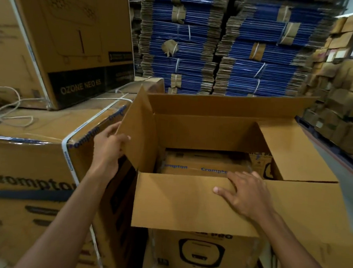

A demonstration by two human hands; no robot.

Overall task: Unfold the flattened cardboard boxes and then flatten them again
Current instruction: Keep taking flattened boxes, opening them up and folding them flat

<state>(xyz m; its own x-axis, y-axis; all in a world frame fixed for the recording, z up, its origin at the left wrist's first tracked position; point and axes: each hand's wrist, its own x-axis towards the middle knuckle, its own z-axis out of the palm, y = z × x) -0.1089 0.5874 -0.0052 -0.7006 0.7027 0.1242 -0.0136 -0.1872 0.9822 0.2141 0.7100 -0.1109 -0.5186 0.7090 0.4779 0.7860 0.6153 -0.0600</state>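
An unfolded brown cardboard box [205, 134] stands open in front of me, its flaps spread and its bottom open onto a printed Crompton box [194, 165] below. My left hand [109, 147] grips the edge of the left side flap [138, 128], thumb on the inner face. My right hand [244, 194] lies flat with spread fingers on the near flap [176, 203], which hangs outward toward me. The right flap [296, 151] folds out to the right, and the far flap [226, 106] stands up.
A large Crompton carton [21, 159] with white strapping sits at my left, an Ozone Neo carton [73, 41] on top of it. Tall bundles of flattened blue boxes [231, 45] fill the back. Stacked small cartons [346, 109] line the right. Another printed box [199, 256] stands below.
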